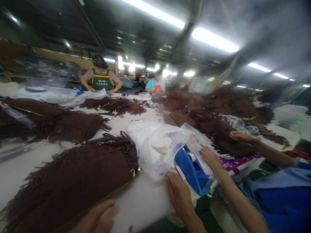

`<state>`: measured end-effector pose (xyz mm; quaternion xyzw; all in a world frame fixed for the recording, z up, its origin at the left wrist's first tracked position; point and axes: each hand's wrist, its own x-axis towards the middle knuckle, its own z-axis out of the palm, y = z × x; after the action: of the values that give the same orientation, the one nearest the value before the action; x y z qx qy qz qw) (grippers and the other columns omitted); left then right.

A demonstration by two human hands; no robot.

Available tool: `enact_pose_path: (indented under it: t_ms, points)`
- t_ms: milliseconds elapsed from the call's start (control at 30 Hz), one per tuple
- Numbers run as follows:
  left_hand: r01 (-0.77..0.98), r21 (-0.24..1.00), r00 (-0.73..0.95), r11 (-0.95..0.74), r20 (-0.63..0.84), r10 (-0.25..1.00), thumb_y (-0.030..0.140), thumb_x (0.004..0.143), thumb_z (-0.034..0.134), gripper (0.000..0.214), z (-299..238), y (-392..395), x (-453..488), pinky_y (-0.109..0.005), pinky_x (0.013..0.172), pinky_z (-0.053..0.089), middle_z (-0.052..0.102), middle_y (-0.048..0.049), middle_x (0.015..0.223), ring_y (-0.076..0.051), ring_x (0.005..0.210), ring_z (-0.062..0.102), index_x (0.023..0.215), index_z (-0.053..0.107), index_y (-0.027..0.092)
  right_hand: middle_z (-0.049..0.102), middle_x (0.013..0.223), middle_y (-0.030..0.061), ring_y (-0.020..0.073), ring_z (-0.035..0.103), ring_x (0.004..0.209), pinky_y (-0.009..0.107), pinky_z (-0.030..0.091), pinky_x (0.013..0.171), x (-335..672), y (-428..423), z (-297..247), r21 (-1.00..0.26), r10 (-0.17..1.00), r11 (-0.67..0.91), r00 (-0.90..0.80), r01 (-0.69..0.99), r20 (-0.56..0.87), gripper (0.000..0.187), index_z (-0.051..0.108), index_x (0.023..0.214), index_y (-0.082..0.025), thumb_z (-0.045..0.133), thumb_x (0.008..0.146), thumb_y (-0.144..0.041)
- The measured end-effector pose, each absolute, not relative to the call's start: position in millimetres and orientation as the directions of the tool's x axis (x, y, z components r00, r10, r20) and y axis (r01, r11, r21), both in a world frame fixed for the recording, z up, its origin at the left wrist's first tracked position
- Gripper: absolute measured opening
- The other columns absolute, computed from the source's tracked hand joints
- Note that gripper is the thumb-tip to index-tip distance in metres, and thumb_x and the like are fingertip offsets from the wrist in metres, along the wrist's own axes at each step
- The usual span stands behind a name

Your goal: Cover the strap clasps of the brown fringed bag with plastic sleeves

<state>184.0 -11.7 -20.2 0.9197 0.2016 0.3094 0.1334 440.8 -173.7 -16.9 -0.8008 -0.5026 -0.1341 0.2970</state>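
Note:
A dark brown fringed bag (94, 174) lies flat on the white table, its strap and metal rings toward the right. My left hand (98, 217), smeared by motion, is low over the near edge of this bag, fingers apart and nothing seen in them. Between the blue tape dispenser (194, 171) and the bag is my right hand (179, 194). Its fingers stretch toward the lower edge of a clump of white plastic bags (157, 145); whether they touch it I cannot tell. My right hand appears open.
On the right, a co-worker in blue has one hand (211, 157) beside the dispenser and another (239, 136) by piled brown bags (201, 119). More fringed bags (60, 119) lie at left. Across the table stand a person in a green apron (103, 81) and one in turquoise (155, 85).

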Motion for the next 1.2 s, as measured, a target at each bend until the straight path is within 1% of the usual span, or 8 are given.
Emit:
enact_pose_path:
  t_ms: [133, 200, 333, 533, 800, 933, 1067, 1200]
  points:
    - [0.047, 0.048, 0.884, -0.998, 0.464, 0.065, 0.008, 0.087, 0.048, 0.048, -13, -45, 273, -0.058, 0.111, 0.034, 0.039, -0.0036, 0.152, -0.033, 0.140, 0.033, 0.129, 0.057, 0.031, 0.051, 0.144, 0.0089, 0.0199, 0.047, 0.132, 0.038, 0.045, 0.106, 440, -158, -24, -0.255, 0.789, -0.207, 0.315, 0.944, 0.527, 0.057, 0.040, 0.143, -0.018, 0.039, 0.088, -0.002]
    - [0.153, 0.058, 0.886, -0.986, 0.434, 0.163, -0.002, 0.086, 0.039, 0.055, -10, -47, 318, -0.060, 0.113, 0.028, 0.032, -0.0069, 0.156, -0.033, 0.143, 0.024, 0.133, 0.053, 0.024, 0.053, 0.142, 0.0071, 0.0183, 0.048, 0.131, 0.036, 0.045, 0.106, 444, -161, -26, -0.226, 0.794, -0.194, 0.288, 0.955, 0.535, 0.057, 0.042, 0.142, -0.020, 0.038, 0.088, -0.001]
    - [0.357, 0.353, 0.852, -0.865, 0.256, 0.456, 0.002, 0.087, 0.041, 0.046, -5, -23, 361, -0.054, 0.108, 0.037, 0.044, -0.0167, 0.147, -0.034, 0.136, 0.039, 0.130, 0.055, 0.013, 0.067, 0.118, 0.0132, 0.0223, 0.062, 0.112, 0.040, 0.053, 0.093, 467, -180, -27, -0.235, 0.712, -0.326, 0.401, 0.916, 0.576, 0.036, 0.056, 0.123, -0.014, 0.038, 0.093, -0.005]
    - [0.431, 0.503, 0.781, -0.749, 0.209, 0.589, 0.019, 0.092, 0.045, 0.033, -3, 6, 369, -0.031, 0.100, 0.046, 0.063, -0.0132, 0.126, -0.022, 0.116, 0.060, 0.123, 0.056, 0.012, 0.064, 0.119, 0.0121, 0.0263, 0.058, 0.112, 0.042, 0.050, 0.094, 490, -163, -20, -0.213, 0.681, -0.412, 0.455, 0.886, 0.574, 0.032, 0.053, 0.125, -0.017, 0.052, 0.093, -0.015]
    - [0.415, 0.454, 0.741, -0.788, 0.334, 0.583, 0.009, 0.092, 0.042, 0.033, 1, -14, 365, -0.046, 0.111, 0.036, 0.050, -0.0150, 0.140, -0.027, 0.132, 0.045, 0.121, 0.058, 0.013, 0.066, 0.088, 0.0084, 0.0295, 0.060, 0.086, 0.043, 0.047, 0.074, 498, -145, -29, -0.147, 0.704, -0.461, 0.461, 0.875, 0.540, 0.020, 0.061, 0.094, -0.021, 0.050, 0.089, -0.005]
    - [0.200, 0.262, 0.825, -0.944, 0.475, 0.307, 0.009, 0.095, 0.040, 0.032, 8, -45, 368, -0.054, 0.102, 0.041, 0.055, -0.0147, 0.133, -0.034, 0.125, 0.047, 0.120, 0.059, 0.016, 0.068, 0.092, 0.0088, 0.0301, 0.060, 0.090, 0.044, 0.045, 0.079, 493, -161, -36, -0.177, 0.736, -0.405, 0.434, 0.897, 0.519, 0.035, 0.063, 0.100, -0.021, 0.045, 0.084, 0.004]
    - [0.099, 0.422, 0.901, -0.901, 0.346, 0.261, 0.006, 0.090, 0.047, 0.024, 2, -58, 383, -0.046, 0.082, 0.053, 0.067, -0.0100, 0.096, -0.028, 0.090, 0.062, 0.101, 0.066, 0.017, 0.068, 0.093, 0.0075, 0.0282, 0.063, 0.091, 0.042, 0.049, 0.082, 487, -174, -38, -0.304, 0.713, -0.379, 0.485, 0.874, 0.506, 0.028, 0.064, 0.097, -0.020, 0.045, 0.088, -0.002]
    - [0.186, 0.550, 0.849, -0.814, 0.328, 0.416, 0.001, 0.087, 0.040, 0.042, -2, -50, 389, -0.044, 0.094, 0.052, 0.064, -0.0143, 0.113, -0.026, 0.107, 0.060, 0.123, 0.057, 0.013, 0.071, 0.093, 0.0044, 0.0206, 0.067, 0.085, 0.030, 0.053, 0.075, 482, -186, -28, -0.504, 0.630, -0.382, 0.617, 0.775, 0.471, 0.016, 0.062, 0.101, -0.021, 0.047, 0.096, -0.023]
